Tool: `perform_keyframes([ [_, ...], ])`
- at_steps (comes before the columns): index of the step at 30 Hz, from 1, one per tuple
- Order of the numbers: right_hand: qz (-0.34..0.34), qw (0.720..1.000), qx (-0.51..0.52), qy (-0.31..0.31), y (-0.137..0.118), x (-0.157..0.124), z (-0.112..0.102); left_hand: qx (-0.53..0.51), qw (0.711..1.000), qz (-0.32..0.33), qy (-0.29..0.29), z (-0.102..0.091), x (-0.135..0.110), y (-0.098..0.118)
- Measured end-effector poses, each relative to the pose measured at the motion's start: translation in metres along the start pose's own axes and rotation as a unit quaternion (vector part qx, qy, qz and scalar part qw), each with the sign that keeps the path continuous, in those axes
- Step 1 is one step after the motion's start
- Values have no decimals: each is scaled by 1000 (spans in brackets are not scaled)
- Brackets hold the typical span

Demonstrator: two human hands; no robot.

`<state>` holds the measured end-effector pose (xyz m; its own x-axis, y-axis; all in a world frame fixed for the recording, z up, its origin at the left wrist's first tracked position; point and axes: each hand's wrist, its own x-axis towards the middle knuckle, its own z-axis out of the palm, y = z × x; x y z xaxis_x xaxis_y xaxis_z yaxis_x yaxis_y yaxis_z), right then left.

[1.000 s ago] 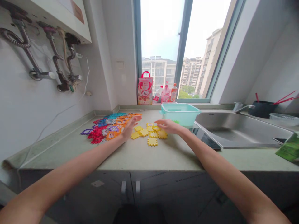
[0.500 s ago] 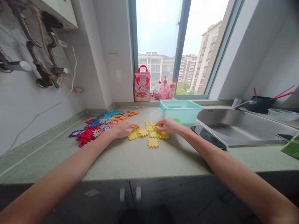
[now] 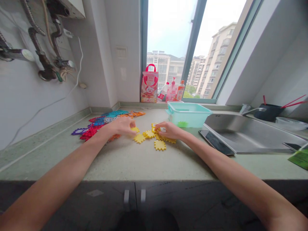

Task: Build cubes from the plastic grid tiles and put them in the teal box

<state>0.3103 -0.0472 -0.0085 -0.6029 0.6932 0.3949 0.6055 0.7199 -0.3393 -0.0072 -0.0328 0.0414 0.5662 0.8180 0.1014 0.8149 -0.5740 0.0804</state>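
Observation:
Yellow notched-edge plastic building pieces lie grouped on the counter between my hands. My left hand (image 3: 123, 126) is at the group's left end, its fingers curled but apart, beside a partly hidden yellow piece (image 3: 136, 129). I cannot see it gripping that piece. On the other side, my right hand (image 3: 168, 130) pinches a yellow frame-like piece (image 3: 153, 127) above the others. Below it is a flat square yellow piece (image 3: 160, 145). A round-toothed yellow piece (image 3: 139, 138) and another yellow piece (image 3: 149, 134) lie between the hands. My right hand partly hides several more.
A heap of red, blue, purple and orange pieces (image 3: 92, 132) lies left, partly behind my left arm. Right of the group stand a mint plastic tub (image 3: 190, 112), a dark phone (image 3: 215, 142) and a steel sink (image 3: 252, 136). Bottles (image 3: 171, 92) and a pink bag (image 3: 149, 86) line the windowsill.
My left hand has drawn back leftward from the yellow pieces, and its fingers have parted. My right hand has lifted the frame-like piece into a tilt. The camera view has shifted slightly.

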Motion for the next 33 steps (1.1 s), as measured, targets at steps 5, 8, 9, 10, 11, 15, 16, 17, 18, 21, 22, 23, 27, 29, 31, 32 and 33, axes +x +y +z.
perform_keyframes([
  [5, 37, 999, 4, -5, -1, 0, -2, -41, 998, 29, -41, 3, -7, 21],
  [8, 71, 997, -5, -1, 0, 1, -3, -41, 997, 30, -58, 5, -11, 30],
  [9, 80, 997, -5, -1, 1, 2, -3, -41, 997, 27, -57, 6, -12, 32],
  [10, 89, 996, -4, -1, 1, 1, -4, -43, 997, 24, -57, 6, -13, 32],
  [11, 97, 995, -1, 0, 2, 0, -5, -46, 997, 20, -59, 6, -13, 31],
  [15, 113, 994, 11, -6, 7, -7, -11, -52, 997, 4, -62, 6, -9, 20],
  [16, 113, 993, 14, -8, 8, -9, -12, -54, 997, 7, -52, 7, -8, 17],
  [17, 113, 993, 18, -10, 9, -10, -14, -60, 997, 14, -36, 8, -6, 15],
  [18, 114, 993, 24, -10, 10, -11, -15, -70, 997, 25, -13, 9, -4, 15],
  [21, 114, 993, 35, -10, 11, -12, -16, -124, 987, 63, 80, 15, 1, 23],
  [22, 111, 993, 34, -10, 11, -11, -16, -145, 981, 74, 107, 17, 3, 28],
  [23, 105, 994, 29, -11, 11, -11, -16, -161, 975, 82, 127, 20, 4, 33],
  [27, 84, 996, 7, -16, 11, -8, -13, -167, 971, 107, 135, 33, 9, 52],
  [29, 83, 996, 0, -15, 10, -7, -13, -152, 973, 112, 130, 39, 10, 56],
  [31, 87, 996, -7, -4, 9, -7, -13, -136, 975, 114, 132, 43, 11, 58],
  [32, 89, 996, -11, 3, 8, -7, -13, -127, 976, 111, 136, 44, 11, 59],
  [33, 91, 996, -14, 8, 8, -6, -13, -117, 978, 106, 137, 43, 11, 60],
])
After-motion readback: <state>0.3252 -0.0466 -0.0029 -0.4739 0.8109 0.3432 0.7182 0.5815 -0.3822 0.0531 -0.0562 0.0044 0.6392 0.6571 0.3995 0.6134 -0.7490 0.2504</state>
